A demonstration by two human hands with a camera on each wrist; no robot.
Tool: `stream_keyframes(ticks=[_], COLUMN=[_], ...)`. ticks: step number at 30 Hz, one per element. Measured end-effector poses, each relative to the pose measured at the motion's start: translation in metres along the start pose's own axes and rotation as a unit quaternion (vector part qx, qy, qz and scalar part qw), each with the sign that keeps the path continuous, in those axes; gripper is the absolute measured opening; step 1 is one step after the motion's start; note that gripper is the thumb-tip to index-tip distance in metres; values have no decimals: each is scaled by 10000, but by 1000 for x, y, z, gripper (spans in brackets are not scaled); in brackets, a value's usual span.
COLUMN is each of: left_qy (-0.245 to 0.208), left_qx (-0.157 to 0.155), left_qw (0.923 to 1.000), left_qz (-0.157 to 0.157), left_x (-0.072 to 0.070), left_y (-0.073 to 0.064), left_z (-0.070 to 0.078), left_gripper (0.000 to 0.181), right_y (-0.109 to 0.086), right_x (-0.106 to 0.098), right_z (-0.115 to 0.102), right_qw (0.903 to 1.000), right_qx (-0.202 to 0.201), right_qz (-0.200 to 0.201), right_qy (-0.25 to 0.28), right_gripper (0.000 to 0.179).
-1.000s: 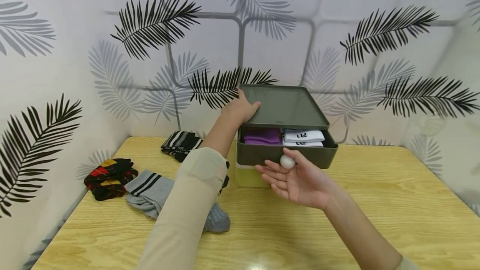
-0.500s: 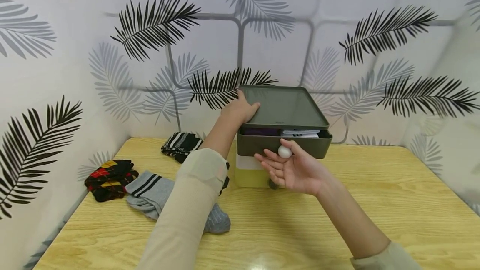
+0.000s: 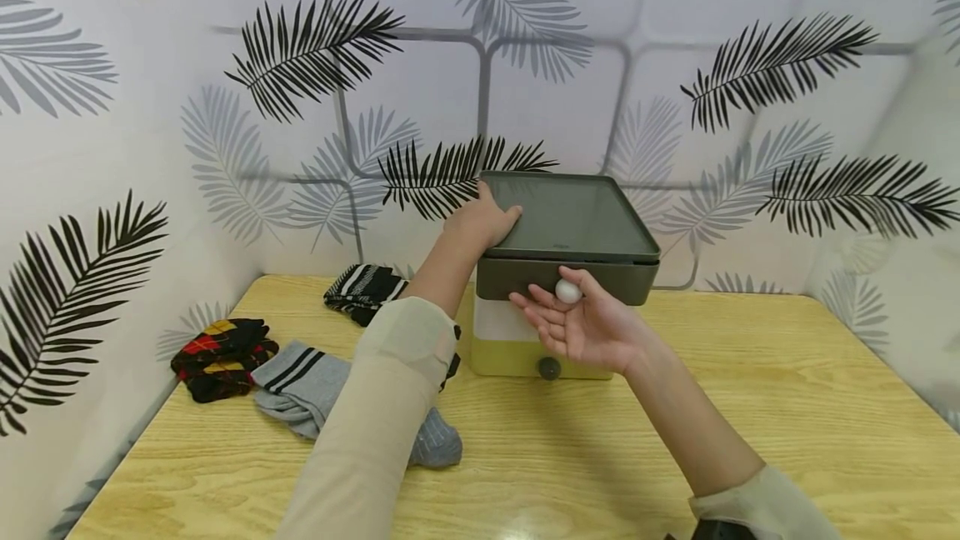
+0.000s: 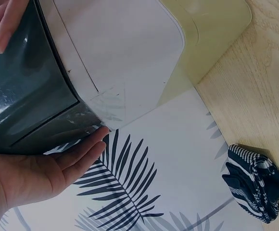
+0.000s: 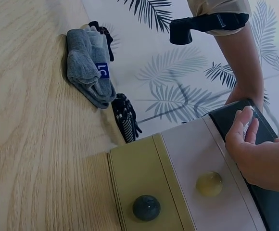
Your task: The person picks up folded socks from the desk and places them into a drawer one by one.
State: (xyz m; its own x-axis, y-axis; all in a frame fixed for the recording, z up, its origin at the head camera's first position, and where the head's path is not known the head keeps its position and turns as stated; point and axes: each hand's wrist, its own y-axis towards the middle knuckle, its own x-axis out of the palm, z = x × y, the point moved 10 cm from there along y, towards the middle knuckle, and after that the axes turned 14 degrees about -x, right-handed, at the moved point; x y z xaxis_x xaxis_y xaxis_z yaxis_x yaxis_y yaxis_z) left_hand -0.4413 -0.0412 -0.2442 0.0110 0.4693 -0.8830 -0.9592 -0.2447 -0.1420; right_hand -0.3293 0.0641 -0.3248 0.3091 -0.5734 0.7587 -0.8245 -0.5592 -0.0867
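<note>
A drawer box [image 3: 495,322] stands on the table with a dark green top drawer, a white middle and a yellow bottom. The top drawer [image 3: 517,280] is nearly flush under the dark lid [image 3: 577,215]. My right hand [image 3: 592,323], palm up with relaxed fingers, presses at its white round knob [image 3: 568,292], which lies between thumb and index finger. My left hand [image 3: 480,219] rests at the lid's left side, thumb over the top. In the left wrist view, the left hand's straight fingers [image 4: 84,159] lie along the dark section. The drawer's contents are hidden.
Folded socks lie left of the box: a black-and-white patterned pair [image 3: 365,290], a red, yellow and black argyle pair [image 3: 222,357], a grey pair with black stripes [image 3: 300,382] and a blue-grey sock [image 3: 437,440]. My left forearm covers some. A patterned wall [image 3: 570,107] stands behind.
My right hand has moved away from me with the knob, and the top drawer has slid in, hiding the purple and white socks inside. My left hand has stayed in place.
</note>
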Motion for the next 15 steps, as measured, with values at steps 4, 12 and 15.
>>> stream_keyframes(ticks=[4, 12, 15], left_qy=[-28, -4, 47], left_qx=[7, -10, -9], left_qw=[10000, 10000, 10000], left_qz=[9, 26, -8], left_x=[0, 0, 3], left_y=[0, 1, 1], left_z=[0, -1, 0], left_gripper=[76, 76, 76], right_y=[4, 7, -1], right_x=[-1, -1, 10], right_z=[-3, -2, 5], right_qw=[10000, 9999, 9994], right_qx=[-65, -57, 155], right_qz=[62, 33, -288], right_qy=[-7, 130, 129], right_gripper=[38, 38, 42])
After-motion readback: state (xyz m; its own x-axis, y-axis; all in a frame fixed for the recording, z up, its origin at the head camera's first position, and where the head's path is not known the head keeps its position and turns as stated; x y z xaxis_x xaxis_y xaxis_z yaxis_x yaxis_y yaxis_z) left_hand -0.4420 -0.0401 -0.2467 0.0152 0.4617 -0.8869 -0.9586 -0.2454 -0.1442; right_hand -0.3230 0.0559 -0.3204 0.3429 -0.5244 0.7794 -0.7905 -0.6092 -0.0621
